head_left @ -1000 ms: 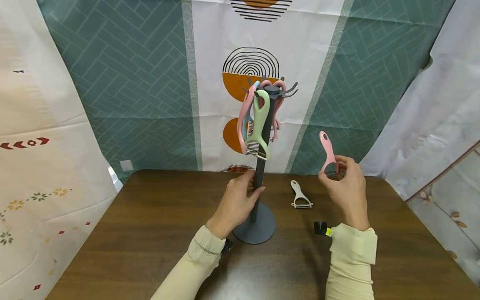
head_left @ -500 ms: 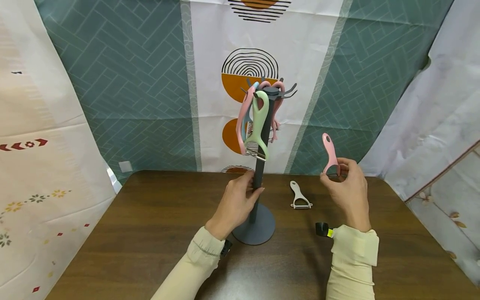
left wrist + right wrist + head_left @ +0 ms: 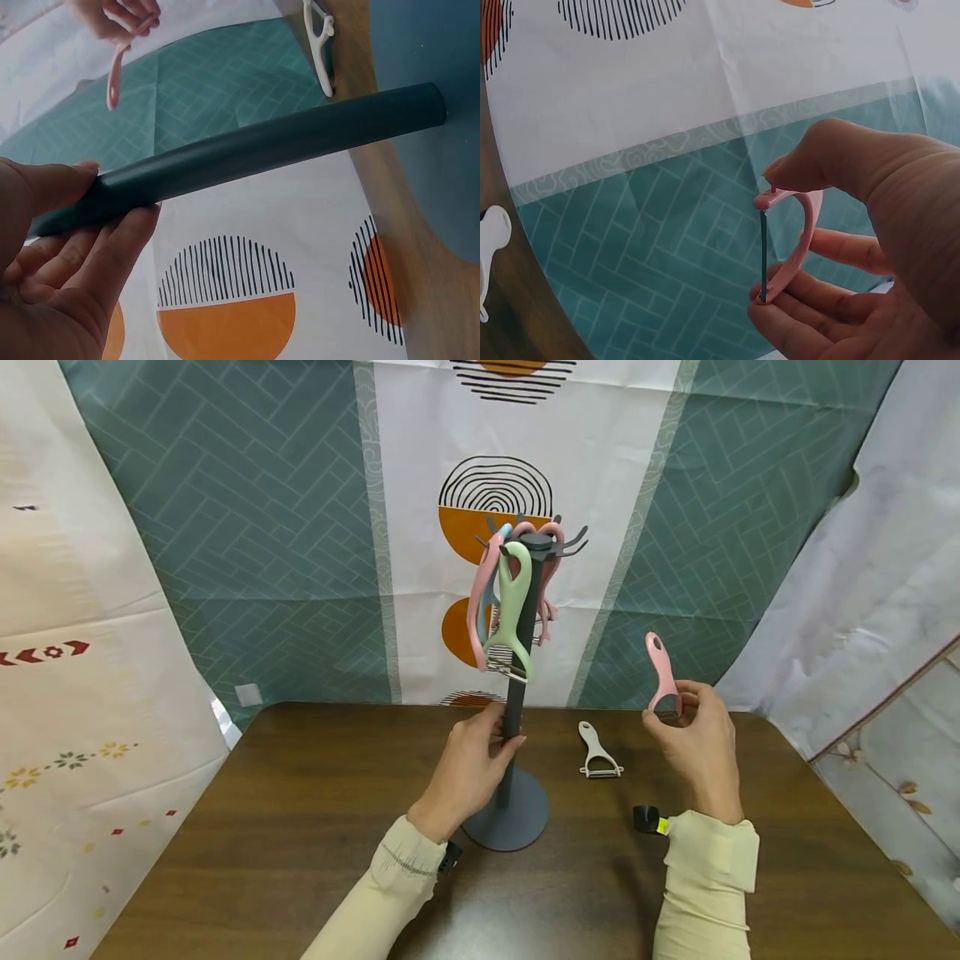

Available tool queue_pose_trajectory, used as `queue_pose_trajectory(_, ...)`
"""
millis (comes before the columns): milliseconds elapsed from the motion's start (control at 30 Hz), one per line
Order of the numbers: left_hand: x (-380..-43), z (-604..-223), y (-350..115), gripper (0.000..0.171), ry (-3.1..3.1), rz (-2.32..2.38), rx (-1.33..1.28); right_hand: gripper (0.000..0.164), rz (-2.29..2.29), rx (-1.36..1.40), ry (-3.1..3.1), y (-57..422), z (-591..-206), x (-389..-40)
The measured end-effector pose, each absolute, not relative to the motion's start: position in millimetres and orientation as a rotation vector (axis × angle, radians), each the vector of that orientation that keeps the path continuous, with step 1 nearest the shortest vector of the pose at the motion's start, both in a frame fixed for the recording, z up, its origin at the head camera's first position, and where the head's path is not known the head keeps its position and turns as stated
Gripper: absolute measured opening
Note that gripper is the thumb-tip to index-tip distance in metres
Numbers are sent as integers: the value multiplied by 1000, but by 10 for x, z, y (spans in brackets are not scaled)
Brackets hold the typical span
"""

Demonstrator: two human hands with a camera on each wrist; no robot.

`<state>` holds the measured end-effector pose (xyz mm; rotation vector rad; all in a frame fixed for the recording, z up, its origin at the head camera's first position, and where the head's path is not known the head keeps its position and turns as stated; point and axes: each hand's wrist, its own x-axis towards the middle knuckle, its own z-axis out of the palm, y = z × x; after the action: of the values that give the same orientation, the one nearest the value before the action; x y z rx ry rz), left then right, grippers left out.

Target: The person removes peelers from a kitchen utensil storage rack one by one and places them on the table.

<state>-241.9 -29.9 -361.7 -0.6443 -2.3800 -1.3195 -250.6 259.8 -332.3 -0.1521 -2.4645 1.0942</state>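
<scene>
My left hand point(image 3: 467, 770) grips the dark grey post of an upright hook stand point(image 3: 514, 710), thumb on one side and fingers on the other. At the top of the stand hang a green peeler point(image 3: 513, 602), a pink peeler point(image 3: 480, 610), a blue one mostly hidden behind them, and more pink ones point(image 3: 549, 585) at the back. Off to the right, my right hand point(image 3: 699, 743) pinches a pink peeler point(image 3: 662, 672) by its blade end, handle pointing up. The right wrist view shows thumb and fingers on either side of its pink frame point(image 3: 808, 217). On the table lies a white peeler point(image 3: 597, 750).
The stand's round base point(image 3: 517, 818) rests on the brown wooden table point(image 3: 300, 827). Bare hooks point(image 3: 576, 543) stick out at the top right of the stand. A patterned green and white cloth point(image 3: 285, 527) hangs behind the table's far edge.
Both hands keep their holds. The pink peeler in my right hand has shifted slightly right and down, away from the stand. The head view has turned slightly.
</scene>
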Motion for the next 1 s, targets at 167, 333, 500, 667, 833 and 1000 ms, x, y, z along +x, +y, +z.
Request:
queue_pose_trajectory(167, -2416, -3621, -309, 22, -2380, -1308, -635, 60, 1091, -153, -2470, 2602, -3341, -2517)
queue_pose_trajectory(333, -2420, -3615, -305, 22, -2392, -1314, -626, 61, 1075, -153, -2478, 2609, -3369, -2533)
queue_pose_trajectory(500, -2429, -3621, -299, 22, -2392, -1311, -633, 60, 1059, -149, -2478, 2613, -3409, -2556)
queue_pose_trajectory(667, -2429, -3622, -299, 22, -2374, -1305, -643, 61, 1063, -169, -2474, 2607, -3432, -2570)
queue_pose_trajectory(833, -2430, -3626, -297, 22, -2356, -1311, -644, 60, 1046, -174, -2482, 2605, -3450, -2582)
queue_pose_trajectory(1000, -2427, -3619, -295, 23, -2365, -1305, -637, 58, 1027, -178, -2491, 2618, -3472, -2595)
